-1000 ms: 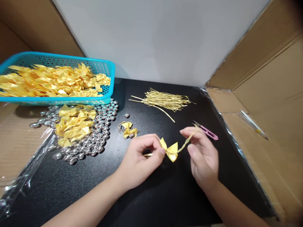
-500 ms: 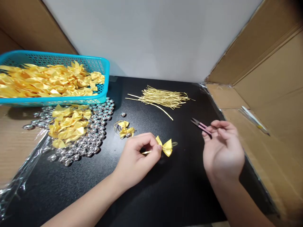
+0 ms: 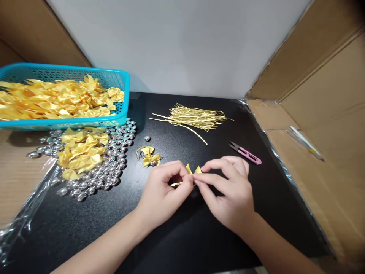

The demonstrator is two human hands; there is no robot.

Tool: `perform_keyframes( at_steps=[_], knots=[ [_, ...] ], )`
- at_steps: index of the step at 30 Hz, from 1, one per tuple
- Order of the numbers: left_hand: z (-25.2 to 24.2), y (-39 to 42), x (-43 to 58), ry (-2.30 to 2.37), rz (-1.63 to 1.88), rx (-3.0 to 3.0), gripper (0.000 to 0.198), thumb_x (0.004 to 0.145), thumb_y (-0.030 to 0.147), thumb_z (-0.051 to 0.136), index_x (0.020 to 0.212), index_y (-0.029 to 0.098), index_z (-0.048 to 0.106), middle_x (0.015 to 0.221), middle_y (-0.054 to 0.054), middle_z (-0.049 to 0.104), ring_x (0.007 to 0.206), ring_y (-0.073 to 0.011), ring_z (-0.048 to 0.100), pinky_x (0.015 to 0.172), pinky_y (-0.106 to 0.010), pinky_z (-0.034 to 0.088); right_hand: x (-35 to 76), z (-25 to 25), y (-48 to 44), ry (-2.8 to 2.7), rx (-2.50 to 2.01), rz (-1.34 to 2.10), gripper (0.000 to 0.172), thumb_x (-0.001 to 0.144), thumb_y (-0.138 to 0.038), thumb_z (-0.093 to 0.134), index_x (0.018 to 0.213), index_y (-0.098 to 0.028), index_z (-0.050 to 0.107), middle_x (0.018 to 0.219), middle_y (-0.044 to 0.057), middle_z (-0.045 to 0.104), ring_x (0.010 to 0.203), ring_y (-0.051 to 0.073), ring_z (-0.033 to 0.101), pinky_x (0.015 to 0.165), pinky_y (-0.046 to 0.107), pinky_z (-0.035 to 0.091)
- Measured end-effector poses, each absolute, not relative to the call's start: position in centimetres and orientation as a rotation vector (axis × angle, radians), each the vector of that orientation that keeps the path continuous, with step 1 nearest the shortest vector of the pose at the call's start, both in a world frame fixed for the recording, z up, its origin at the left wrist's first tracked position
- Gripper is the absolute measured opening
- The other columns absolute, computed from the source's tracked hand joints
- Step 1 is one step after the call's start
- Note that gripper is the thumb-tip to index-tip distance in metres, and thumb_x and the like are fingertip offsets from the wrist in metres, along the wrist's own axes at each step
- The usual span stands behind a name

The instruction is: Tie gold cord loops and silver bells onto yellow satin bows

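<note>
My left hand pinches a yellow ribbon bow between thumb and forefinger, with a bit of gold cord showing inside the curl of its fingers. From the other side, my right hand closes its thumb and fingertips on the same bow, hiding most of it. Pink thread snips lie on the black table beyond the right hand. Just past the left hand rest bows with silver bells and gold cord loops. A single silver bell sits behind them.
A turquoise basket full of yellow bows stands at the left. Before it, loose bows lie among many silver bells. Gold cord pieces are heaped at the back. A white pointed tool lies on cardboard at right.
My right hand has let go of the thread snips, which now lie on the table, and has moved left to grip the bow. The left hand keeps its pinch in place.
</note>
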State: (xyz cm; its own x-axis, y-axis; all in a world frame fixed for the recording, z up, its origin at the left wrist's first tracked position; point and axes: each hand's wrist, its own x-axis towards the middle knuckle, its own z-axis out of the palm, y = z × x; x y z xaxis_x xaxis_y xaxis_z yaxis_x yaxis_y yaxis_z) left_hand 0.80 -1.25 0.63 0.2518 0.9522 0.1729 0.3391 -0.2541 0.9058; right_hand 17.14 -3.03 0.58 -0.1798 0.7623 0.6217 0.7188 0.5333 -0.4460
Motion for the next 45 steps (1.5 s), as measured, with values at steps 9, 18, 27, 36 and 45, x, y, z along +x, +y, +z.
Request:
perform_keyframes(
  at_steps=[9, 18, 27, 36, 45],
  knots=[
    [0.4, -1.2, 0.9, 1.180, 0.935, 1.668, 0.026, 0.080, 0.020, 0.053, 0.055, 0.017, 0.051, 0.054, 0.002, 0.052, 0.052, -0.0105, 0.046, 0.052, -0.023, 0.037, 17.2, 0.4, -3.3, -1.926, -1.208, 0.221, 0.012, 0.087, -0.012, 0.063, 0.079, -0.020, 0.065, 0.083, 0.002, 0.067, 0.084, 0.019, 0.056, 0.078, 0.039, 0.036],
    [0.2, -1.2, 0.7, 1.047, 0.964, 1.638, 0.014, 0.077, 0.018, 0.064, 0.066, 0.017, 0.056, 0.064, 0.002, 0.058, 0.060, -0.0109, 0.053, 0.057, -0.022, 0.042, 17.2, 0.2, -3.0, -1.876, -1.218, 0.339, 0.012, 0.084, -0.008, 0.061, 0.080, -0.019, 0.059, 0.085, 0.002, 0.065, 0.085, 0.018, 0.057, 0.079, 0.037, 0.037],
    [0.2, -0.7, 0.4, 1.080, 1.084, 2.047, 0.015, 0.074, 0.008, 0.069, 0.077, 0.019, 0.058, 0.090, -0.003, 0.062, 0.087, -0.0155, 0.061, 0.080, -0.027, 0.047, 17.3, -0.1, -2.9, -1.929, -1.320, 0.488, 0.011, 0.088, -0.012, 0.054, 0.081, -0.020, 0.053, 0.085, 0.000, 0.063, 0.084, 0.017, 0.056, 0.080, 0.036, 0.034],
    [0.2, -0.3, -0.2, 0.996, 0.971, 1.826, 0.005, 0.085, 0.018, 0.062, 0.080, 0.019, 0.062, 0.091, -0.004, 0.063, 0.086, -0.0163, 0.060, 0.080, -0.029, 0.046, 17.1, 0.1, -2.4, -1.686, -1.353, 0.917, 0.012, 0.087, -0.018, 0.052, 0.075, -0.020, 0.053, 0.075, 0.001, 0.061, 0.076, 0.017, 0.055, 0.073, 0.032, 0.039],
    [-0.7, 0.2, -1.3, 0.709, 0.935, 1.594, 0.009, 0.082, 0.024, 0.066, 0.082, 0.019, 0.058, 0.074, -0.001, 0.058, 0.070, -0.0152, 0.053, 0.067, -0.028, 0.044, 17.4, -0.2, -1.7, -1.140, -1.319, 1.592, 0.021, 0.080, -0.038, 0.060, 0.075, -0.018, 0.056, 0.071, -0.001, 0.056, 0.071, 0.015, 0.051, 0.070, 0.029, 0.040]
  ],
)
